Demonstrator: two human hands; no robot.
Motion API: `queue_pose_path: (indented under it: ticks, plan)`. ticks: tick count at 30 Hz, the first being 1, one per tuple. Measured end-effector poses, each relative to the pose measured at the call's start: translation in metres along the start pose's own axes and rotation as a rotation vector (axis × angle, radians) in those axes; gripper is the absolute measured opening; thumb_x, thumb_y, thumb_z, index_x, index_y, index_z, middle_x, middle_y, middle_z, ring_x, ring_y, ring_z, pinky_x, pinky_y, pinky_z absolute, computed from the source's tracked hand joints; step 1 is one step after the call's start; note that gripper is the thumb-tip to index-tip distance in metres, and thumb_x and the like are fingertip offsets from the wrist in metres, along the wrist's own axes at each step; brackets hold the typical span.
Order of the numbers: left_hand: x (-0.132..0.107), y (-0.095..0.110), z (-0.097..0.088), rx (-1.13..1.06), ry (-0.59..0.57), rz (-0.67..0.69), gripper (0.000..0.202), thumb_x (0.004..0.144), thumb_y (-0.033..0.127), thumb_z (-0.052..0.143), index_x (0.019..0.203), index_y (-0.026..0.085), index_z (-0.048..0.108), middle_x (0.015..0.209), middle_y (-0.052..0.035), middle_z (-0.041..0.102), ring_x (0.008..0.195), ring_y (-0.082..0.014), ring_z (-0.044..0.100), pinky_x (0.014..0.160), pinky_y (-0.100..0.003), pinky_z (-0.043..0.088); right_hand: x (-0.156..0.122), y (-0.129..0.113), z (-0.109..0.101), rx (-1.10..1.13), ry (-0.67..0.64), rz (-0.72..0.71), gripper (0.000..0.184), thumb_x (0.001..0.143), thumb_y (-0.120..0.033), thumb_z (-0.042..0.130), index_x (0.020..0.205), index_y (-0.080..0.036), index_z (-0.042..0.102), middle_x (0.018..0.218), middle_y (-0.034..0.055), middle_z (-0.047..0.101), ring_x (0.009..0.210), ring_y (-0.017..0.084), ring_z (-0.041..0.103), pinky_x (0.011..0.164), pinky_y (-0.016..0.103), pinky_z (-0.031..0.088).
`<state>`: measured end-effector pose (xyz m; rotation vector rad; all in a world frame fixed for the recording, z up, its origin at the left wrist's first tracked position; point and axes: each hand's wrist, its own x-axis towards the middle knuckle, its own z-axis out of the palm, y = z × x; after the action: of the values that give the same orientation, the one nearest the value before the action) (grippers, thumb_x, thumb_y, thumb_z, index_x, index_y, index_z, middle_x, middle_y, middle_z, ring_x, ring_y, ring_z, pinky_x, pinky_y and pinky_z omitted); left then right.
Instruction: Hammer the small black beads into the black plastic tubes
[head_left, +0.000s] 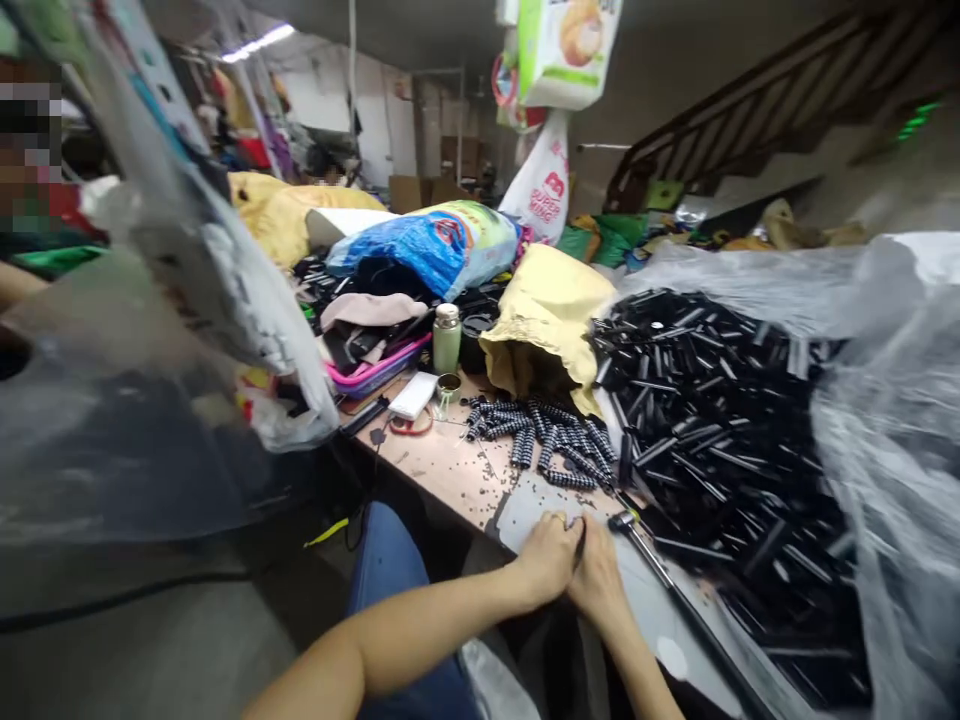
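Note:
My left hand [550,556] and my right hand [598,572] meet at the front edge of the worktable, over a grey mat [536,497]. The fingers of both are curled and pressed together. A sliver of something dark shows between them, too small to name. Just beyond lies a heap of short black pieces with pale ribbed rows [551,430]. To the right of my right hand, a long metal rod with a dark head [667,580] lies slanting across the mat.
A big pile of smooth black pieces [720,430] fills the right side, bordered by clear plastic sheeting [900,420]. Behind the ribbed heap lie a yellow sack [559,290], a green flask [446,340], a white box [413,396] and a pink-rimmed basket [375,376]. Plastic bags hang at left.

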<state>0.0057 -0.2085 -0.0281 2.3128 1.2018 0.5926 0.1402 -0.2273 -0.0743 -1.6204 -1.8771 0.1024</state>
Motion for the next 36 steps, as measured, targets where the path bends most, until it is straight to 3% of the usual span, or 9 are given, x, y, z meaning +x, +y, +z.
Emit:
queue_pose_path:
  ticks: [4,8,11,17,21,24,26,32,36]
  plan:
    - [-0.002,-0.011,0.008,0.284,-0.022,0.258,0.043,0.085,0.013,0.044,0.128,0.011,0.051,0.095,-0.0151,0.062,0.089,-0.0268,0.059,0.072,-0.037,0.050,-0.013,0.038,-0.032,-0.119,-0.001,-0.119,0.075,0.071,-0.055,0.057,0.137,-0.023,0.039,0.122,0.0182,0.060,0.110,0.039,0.059,0.092,0.055,0.049]
    - [-0.005,-0.022,-0.007,0.399,-0.065,0.421,0.038,0.086,0.013,0.042,0.123,0.014,0.055,0.092,-0.0152,0.063,0.081,-0.0216,0.060,0.068,-0.032,0.047,-0.025,0.050,-0.085,-0.482,0.097,0.084,0.052,0.084,-0.060,0.034,0.098,-0.017,0.061,0.087,0.0215,0.062,0.089,0.043,0.062,0.078,0.058,0.048]
    - [-0.008,-0.030,-0.014,0.375,-0.135,0.480,0.040,0.088,0.009,0.038,0.125,0.010,0.054,0.098,-0.0139,0.065,0.085,-0.0200,0.060,0.073,-0.033,0.044,-0.034,0.035,-0.103,-0.494,-0.061,0.244,0.048,0.090,-0.053,0.025,0.075,-0.020,0.056,0.079,0.0223,0.060,0.084,0.039,0.061,0.074,0.052,0.045]
    - [-0.008,-0.047,-0.003,0.321,-0.077,0.415,0.043,0.091,0.008,0.036,0.130,0.018,0.051,0.116,-0.0134,0.063,0.102,-0.0249,0.055,0.086,-0.048,0.036,-0.055,-0.007,-0.114,-0.269,-0.241,0.517,0.046,0.097,-0.048,0.020,0.080,-0.021,0.054,0.068,0.0057,0.062,0.064,0.019,0.060,0.062,0.028,0.043]
    - [-0.009,-0.050,0.000,0.332,-0.045,0.401,0.042,0.094,0.011,0.036,0.131,0.023,0.052,0.118,-0.0116,0.063,0.106,-0.0243,0.055,0.094,-0.050,0.033,-0.069,-0.041,-0.117,-0.116,-0.164,0.589,0.044,0.099,-0.046,0.019,0.088,-0.020,0.053,0.069,0.0047,0.062,0.063,0.018,0.059,0.061,0.027,0.039]
    - [-0.011,-0.045,0.001,0.326,-0.075,0.366,0.042,0.096,0.013,0.031,0.131,0.023,0.051,0.121,-0.0108,0.063,0.110,-0.0249,0.054,0.099,-0.052,0.030,-0.072,-0.052,-0.110,-0.256,-0.324,0.642,0.037,0.099,-0.041,0.024,0.091,-0.018,0.053,0.070,0.0064,0.063,0.062,0.019,0.059,0.059,0.027,0.035]
    - [-0.014,-0.037,0.004,0.326,-0.082,0.339,0.043,0.096,0.012,0.027,0.133,0.019,0.049,0.126,-0.0122,0.060,0.115,-0.0260,0.052,0.103,-0.053,0.027,-0.069,-0.056,-0.110,-0.294,-0.404,0.631,0.035,0.100,-0.039,0.026,0.090,-0.018,0.052,0.070,0.0058,0.063,0.062,0.019,0.060,0.059,0.027,0.033]
    - [-0.025,-0.007,0.027,0.368,-0.057,0.289,0.065,0.093,0.041,0.040,0.140,-0.004,0.035,0.147,-0.0274,0.034,0.140,-0.0357,0.024,0.113,-0.053,0.014,-0.051,-0.093,-0.115,-0.154,-0.214,0.469,0.045,0.100,-0.045,0.015,0.095,-0.019,0.052,0.076,0.0067,0.064,0.065,0.019,0.061,0.060,0.026,0.036]
    - [-0.026,-0.008,0.032,0.387,-0.084,0.321,0.057,0.092,0.025,0.035,0.141,-0.004,0.033,0.148,-0.0263,0.033,0.141,-0.0326,0.026,0.114,-0.049,0.018,-0.049,-0.109,-0.088,-0.197,-0.449,0.439,0.040,0.099,-0.043,0.023,0.096,-0.018,0.054,0.081,0.0111,0.067,0.068,0.022,0.064,0.061,0.027,0.037]
